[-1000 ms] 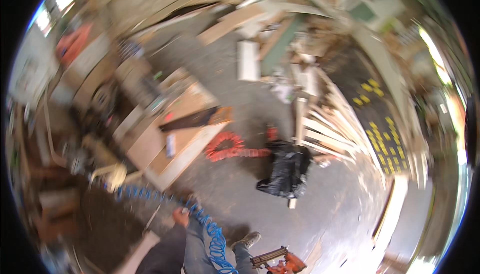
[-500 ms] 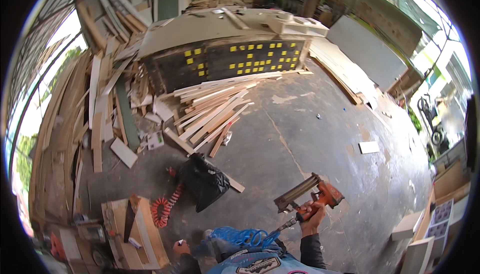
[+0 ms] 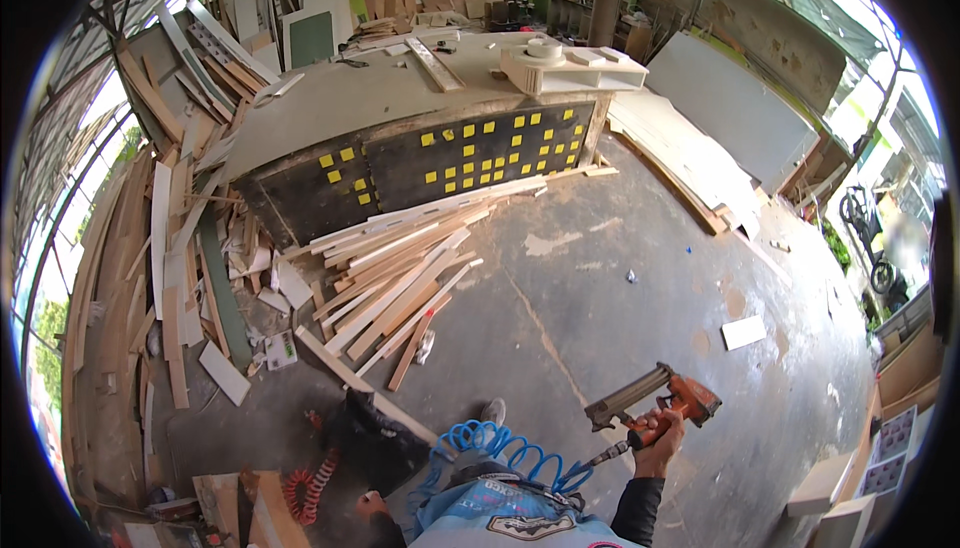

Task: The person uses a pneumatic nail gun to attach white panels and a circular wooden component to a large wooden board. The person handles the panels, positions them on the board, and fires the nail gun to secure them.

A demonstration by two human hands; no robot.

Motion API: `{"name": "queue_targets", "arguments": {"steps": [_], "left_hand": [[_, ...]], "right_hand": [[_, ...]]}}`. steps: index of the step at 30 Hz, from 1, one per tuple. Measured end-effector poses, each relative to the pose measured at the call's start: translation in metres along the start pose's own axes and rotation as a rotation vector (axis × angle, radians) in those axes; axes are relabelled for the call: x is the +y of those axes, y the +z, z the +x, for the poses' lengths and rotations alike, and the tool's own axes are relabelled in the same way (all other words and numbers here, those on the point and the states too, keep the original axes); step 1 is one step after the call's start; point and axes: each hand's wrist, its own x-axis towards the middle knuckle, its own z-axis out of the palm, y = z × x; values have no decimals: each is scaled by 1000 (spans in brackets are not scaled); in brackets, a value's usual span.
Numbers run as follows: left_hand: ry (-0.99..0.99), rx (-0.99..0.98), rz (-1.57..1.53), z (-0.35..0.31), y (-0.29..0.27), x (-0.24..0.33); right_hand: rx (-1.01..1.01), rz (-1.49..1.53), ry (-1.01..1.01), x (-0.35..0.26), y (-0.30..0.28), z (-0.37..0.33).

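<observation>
My right hand (image 3: 660,440) is wrapped round the grip of an orange and grey nail gun (image 3: 632,395), held out to the right above the floor. A blue coiled air hose (image 3: 478,436) loops across my front and joins the fitting at the gun's grip. Low beside my body, my left hand (image 3: 373,504) is closed; a small pale bit shows at its fingers, too small to name. Near it a black plastic bag (image 3: 385,445) lies on the floor, with a red coiled hose (image 3: 305,500) to its left.
A pile of wooden strips (image 3: 400,293) spreads in front of a long workbench (image 3: 330,98) with yellow squares on its dark side. Boards (image 3: 170,318) crowd the left. A white panel piece (image 3: 743,333) lies on the floor at right, and pale boxes (image 3: 820,486) stand at lower right.
I have moved forward, so the bench looks nearer and the bag and red hose sit lower. The nail gun has shifted right in my right hand. One shoe now shows ahead of me.
</observation>
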Motion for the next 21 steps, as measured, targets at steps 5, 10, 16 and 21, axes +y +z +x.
{"name": "queue_targets", "arguments": {"steps": [5,10,16,21], "left_hand": [[478,-73,213,-22,183,132],[908,-271,102,10,372,275],[489,-685,-256,-113,586,419],[351,-681,-378,-176,726,463]], "right_hand": [[77,-34,-87,-20,23,115],[164,-58,-21,-1,63,201],[243,137,37,-3,65,349],[204,193,-40,-38,114,505]]}}
